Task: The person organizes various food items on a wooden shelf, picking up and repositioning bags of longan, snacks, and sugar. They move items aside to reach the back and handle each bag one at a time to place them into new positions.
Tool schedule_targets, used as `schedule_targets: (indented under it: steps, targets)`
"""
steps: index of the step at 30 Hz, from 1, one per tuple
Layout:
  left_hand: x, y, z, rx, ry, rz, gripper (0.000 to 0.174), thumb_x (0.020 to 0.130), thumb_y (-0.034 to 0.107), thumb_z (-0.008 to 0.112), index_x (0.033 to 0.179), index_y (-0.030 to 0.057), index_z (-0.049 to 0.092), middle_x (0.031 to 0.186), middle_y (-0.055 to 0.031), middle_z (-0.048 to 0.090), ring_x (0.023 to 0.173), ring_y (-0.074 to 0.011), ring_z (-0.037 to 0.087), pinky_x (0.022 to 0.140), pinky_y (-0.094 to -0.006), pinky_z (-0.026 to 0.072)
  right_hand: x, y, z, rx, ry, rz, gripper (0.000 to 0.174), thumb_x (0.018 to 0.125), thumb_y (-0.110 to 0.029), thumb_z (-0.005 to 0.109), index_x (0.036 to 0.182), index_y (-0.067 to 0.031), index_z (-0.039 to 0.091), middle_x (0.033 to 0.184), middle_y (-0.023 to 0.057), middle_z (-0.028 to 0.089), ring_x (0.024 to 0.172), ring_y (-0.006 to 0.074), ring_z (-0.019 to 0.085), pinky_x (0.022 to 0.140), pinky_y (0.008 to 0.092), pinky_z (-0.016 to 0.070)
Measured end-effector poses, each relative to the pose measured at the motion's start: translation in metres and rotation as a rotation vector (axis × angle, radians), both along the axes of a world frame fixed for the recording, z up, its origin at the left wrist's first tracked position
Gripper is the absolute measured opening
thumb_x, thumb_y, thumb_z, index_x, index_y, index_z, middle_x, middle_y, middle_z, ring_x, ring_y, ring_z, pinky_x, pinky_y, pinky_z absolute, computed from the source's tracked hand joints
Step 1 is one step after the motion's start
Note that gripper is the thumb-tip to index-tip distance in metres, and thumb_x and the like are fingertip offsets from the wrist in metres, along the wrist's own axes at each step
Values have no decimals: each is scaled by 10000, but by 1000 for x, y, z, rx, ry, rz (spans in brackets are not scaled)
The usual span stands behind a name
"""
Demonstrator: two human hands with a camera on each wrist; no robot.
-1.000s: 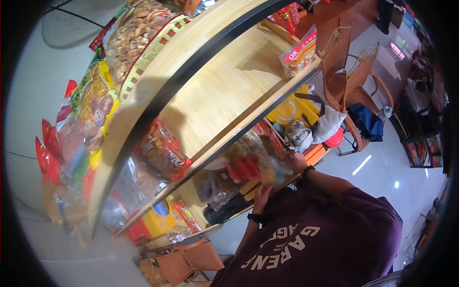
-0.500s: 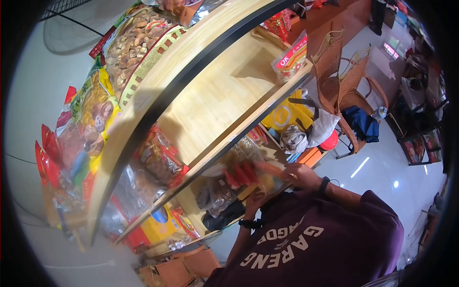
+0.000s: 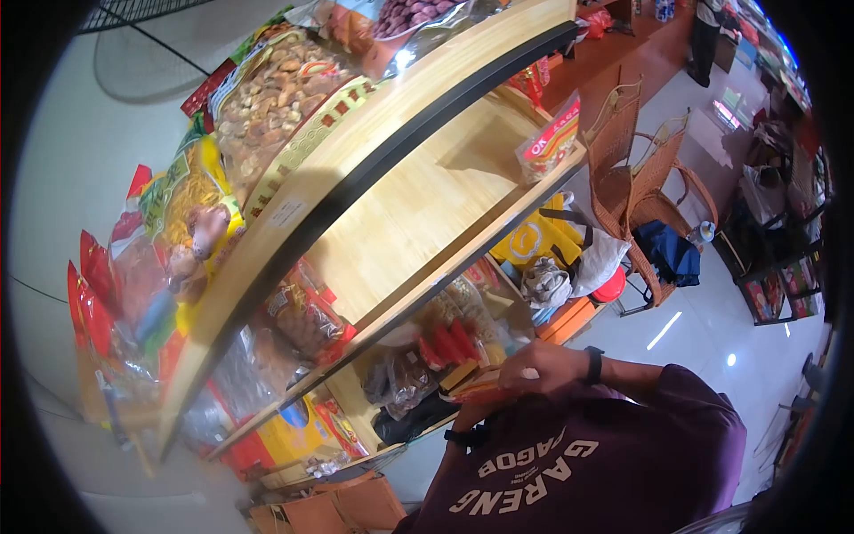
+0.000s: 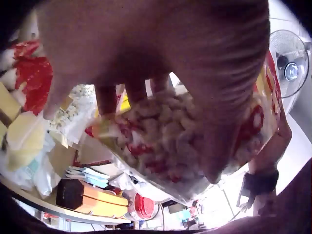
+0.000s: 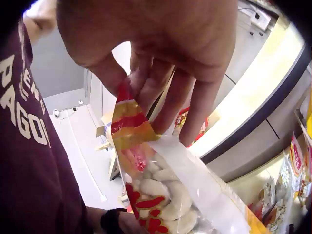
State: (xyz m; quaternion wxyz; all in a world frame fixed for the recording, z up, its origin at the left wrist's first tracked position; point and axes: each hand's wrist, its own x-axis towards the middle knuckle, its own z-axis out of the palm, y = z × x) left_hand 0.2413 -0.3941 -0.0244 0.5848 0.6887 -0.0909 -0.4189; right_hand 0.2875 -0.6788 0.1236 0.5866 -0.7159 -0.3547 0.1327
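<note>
In the head view, both hands are together at the chest, around a clear and red bag [image 3: 480, 388] seen edge-on. The left wrist view has the left hand [image 4: 161, 44] over the bag [image 4: 168, 129], its fingers and thumb gripping it; pale curved pieces show through the film. In the right wrist view, the right hand [image 5: 161, 44] pinches the bag's red and gold corner between thumb and fingers, and the bag [image 5: 170, 197] hangs below. The left hand [image 3: 485, 409] is partly covered by the right hand [image 3: 543, 367] in the head view.
A wooden shelf [image 3: 400, 227] with a black edge crosses the head view, holding an OK-marked bag [image 3: 549, 142]. Packaged foods [image 3: 283, 76] lie on the top level. Lower down are red packets [image 3: 447, 344], a yellow bag [image 3: 534, 233] and an orange box [image 3: 567, 321]. Wicker chairs [image 3: 614, 165] stand behind.
The right hand has come down and in toward the chest, now overlapping the left hand. The bag between them has tilted to edge-on. The shelf contents look unchanged.
</note>
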Motion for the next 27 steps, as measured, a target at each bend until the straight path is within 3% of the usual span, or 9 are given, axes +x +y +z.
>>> schedule_targets:
  steps: [2,8,11,12,16,19,20,21,27]
  targets:
    - [-7,5,-11,-4,-152,7,462,832,190,845,1227,33,661,1144,-72,711,1098,-183,665,952,-340,529,10,3,3,-41,-31,10,170,940,-119,655,1050,-2,710,1023,159,724,940,330,697,845,414,538]
    - [-2,9,-6,-34,-201,33,483,825,178,850,1240,31,652,1150,-74,711,1096,-182,667,953,-337,531,12,16,27,-203,62,20,190,918,-134,709,1059,-6,714,1052,157,720,990,315,692,865,397,534]
    - [14,15,-3,-49,-234,38,494,821,173,853,1247,30,647,1153,-76,711,1094,-181,667,953,-335,531,17,21,17,73,219,34,352,833,-126,821,1143,-18,694,1119,130,719,1085,262,680,951,382,520]
    - [18,18,-3,-51,-242,46,498,820,171,854,1249,29,646,1154,-76,711,1094,-181,668,953,-335,531,15,23,-5,84,271,10,619,752,-114,893,1301,-38,618,1226,119,689,1175,241,640,1034,390,486]
    - [39,32,-4,-61,-291,74,512,815,163,858,1259,28,640,1158,-78,711,1093,-180,669,953,-333,532,-4,43,-53,-70,213,-147,860,752,-335,899,1462,-90,479,1373,165,607,1281,306,573,1073,421,445]
    - [41,38,-5,-67,-288,85,524,811,157,860,1265,27,635,1161,-79,711,1092,-179,670,953,-331,532,-16,58,-54,-340,249,-308,711,813,-257,847,1410,-54,518,1301,193,635,1209,331,615,1026,423,477]
    - [39,41,-6,-66,-282,84,527,810,155,861,1268,27,634,1162,-80,711,1091,-179,670,953,-331,533,-18,61,-52,-360,216,-320,681,822,-377,813,1356,-43,553,1210,221,669,1128,385,646,951,433,512]
    - [36,43,-7,-65,-272,92,531,808,153,862,1270,26,632,1163,-80,711,1091,-178,670,953,-330,533,-17,62,-49,-417,176,-321,661,797,-391,816,1308,-41,583,1117,226,699,1031,415,671,882,457,536]
    - [39,56,-7,-40,-290,133,554,801,142,868,1284,24,623,1168,-83,711,1089,-177,672,954,-327,534,-5,66,-56,-457,58,-256,567,800,-311,786,1266,-46,600,1055,252,693,976,443,663,834,487,530]
